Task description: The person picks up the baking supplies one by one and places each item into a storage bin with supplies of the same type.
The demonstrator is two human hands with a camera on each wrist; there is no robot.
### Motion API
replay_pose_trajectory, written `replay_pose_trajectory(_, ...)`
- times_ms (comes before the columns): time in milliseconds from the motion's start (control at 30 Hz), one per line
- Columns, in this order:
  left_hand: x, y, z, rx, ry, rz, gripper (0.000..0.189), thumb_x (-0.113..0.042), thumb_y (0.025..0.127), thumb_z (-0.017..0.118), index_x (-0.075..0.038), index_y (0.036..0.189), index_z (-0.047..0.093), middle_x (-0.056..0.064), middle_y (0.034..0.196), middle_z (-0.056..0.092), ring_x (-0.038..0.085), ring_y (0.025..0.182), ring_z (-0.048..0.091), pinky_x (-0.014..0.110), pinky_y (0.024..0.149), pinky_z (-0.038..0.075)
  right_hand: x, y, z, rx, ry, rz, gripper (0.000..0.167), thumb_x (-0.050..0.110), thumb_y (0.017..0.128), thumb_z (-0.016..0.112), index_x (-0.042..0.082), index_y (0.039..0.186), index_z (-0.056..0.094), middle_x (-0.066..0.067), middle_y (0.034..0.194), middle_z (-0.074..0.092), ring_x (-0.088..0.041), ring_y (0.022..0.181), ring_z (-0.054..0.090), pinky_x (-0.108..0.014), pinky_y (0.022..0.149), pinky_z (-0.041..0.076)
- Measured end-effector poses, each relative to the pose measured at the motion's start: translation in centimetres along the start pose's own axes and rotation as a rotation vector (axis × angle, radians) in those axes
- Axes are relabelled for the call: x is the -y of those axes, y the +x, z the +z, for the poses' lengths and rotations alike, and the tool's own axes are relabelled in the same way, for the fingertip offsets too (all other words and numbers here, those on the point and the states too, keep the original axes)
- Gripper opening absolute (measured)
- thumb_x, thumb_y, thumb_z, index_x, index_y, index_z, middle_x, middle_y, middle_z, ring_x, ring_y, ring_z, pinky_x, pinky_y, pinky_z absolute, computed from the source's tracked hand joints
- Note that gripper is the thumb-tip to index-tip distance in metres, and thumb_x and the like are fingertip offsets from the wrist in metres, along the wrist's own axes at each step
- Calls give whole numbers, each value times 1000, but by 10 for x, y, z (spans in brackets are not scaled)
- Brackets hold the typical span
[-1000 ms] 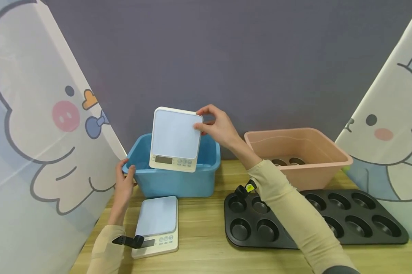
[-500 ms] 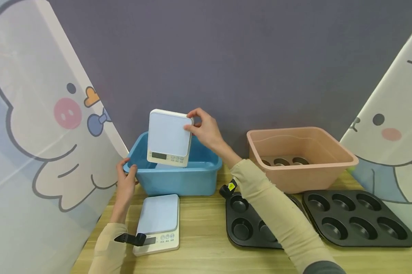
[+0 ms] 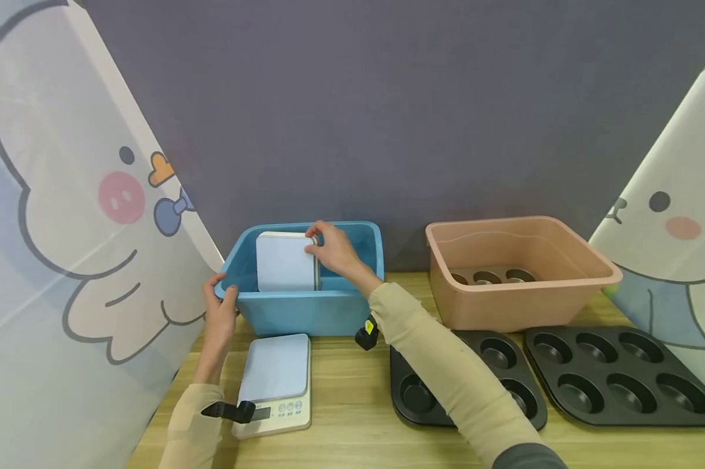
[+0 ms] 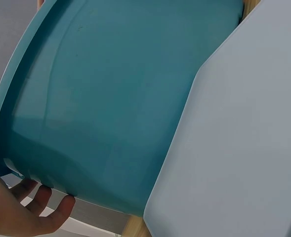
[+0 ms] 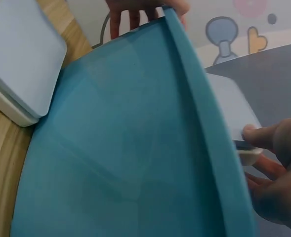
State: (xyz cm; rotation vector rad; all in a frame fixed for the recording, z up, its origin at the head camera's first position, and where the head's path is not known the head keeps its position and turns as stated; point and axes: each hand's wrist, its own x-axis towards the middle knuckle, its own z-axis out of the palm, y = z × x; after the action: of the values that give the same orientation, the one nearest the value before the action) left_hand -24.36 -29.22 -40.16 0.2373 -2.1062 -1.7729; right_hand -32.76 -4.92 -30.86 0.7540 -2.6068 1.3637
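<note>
My right hand [image 3: 337, 253] pinches a white kitchen scale [image 3: 284, 264] by its upper right edge, thumb on the weighing plate and fingers behind. The scale stands tilted nearly upright inside the blue plastic bin [image 3: 311, 318], its lower part hidden by the front wall. In the right wrist view, the same scale [image 5: 234, 106] shows beyond the rim. My left hand [image 3: 219, 322] grips the bin's front left corner, with fingers [image 4: 61, 215] against the outer side wall. A second kitchen scale [image 3: 275, 368] lies flat on the table in front of the bin.
A pink plastic bin [image 3: 522, 303] at the back right holds a muffin tin [image 3: 498, 272]. Two black muffin tins lie before it, a left tin [image 3: 405, 417] partly under my right forearm and a right tin [image 3: 601, 374]. A grey panel [image 3: 399, 117] stands behind.
My right hand has lowered the scale from above the blue bin down into it. The left hand stays at the bin's corner. A pale surface seen inside the bin earlier is now hidden.
</note>
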Motion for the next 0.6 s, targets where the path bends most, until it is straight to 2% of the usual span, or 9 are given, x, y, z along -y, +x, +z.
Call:
replay_pose_trajectory(133,0,1,-1,0,16,11,54,-28,104,34,-17,154,17,21,163,14,40,135,32,60,102,35,-4,1,9,59,1,29,25,16,98,63,9,122,59,-9,126,59,-20,73,61,-26,63,51)
replay_pose_trajectory(267,1,0,0,-16,31,28,53,-30,104,34,-16,153,19,22,162,17,40,132,36,59,99,37,-9,1,19,122,-10,55,24,14,99,61,8,122,58,-10,130,56,-18,72,60,-25,65,51)
replay_pose_trajectory(433,1,0,2,-8,45,44,54,-32,104,35,-16,153,18,22,162,15,42,135,35,65,102,37,-8,4,25,196,-113,77,27,11,102,55,7,129,55,-11,135,55,-21,98,57,-30,79,49)
replay_pose_trajectory(500,0,0,3,-5,50,45,54,-33,104,35,-15,153,18,22,162,15,42,136,34,65,103,37,-6,5,24,241,-168,69,34,12,103,53,6,136,52,-12,143,51,-22,117,53,-34,89,48)
replay_pose_trajectory(600,-1,0,3,-5,50,46,54,-34,105,36,-17,153,19,21,163,15,42,137,33,66,105,35,-5,6,23,318,-208,47,44,14,103,50,7,146,44,-13,153,40,-25,132,46,-38,99,46)
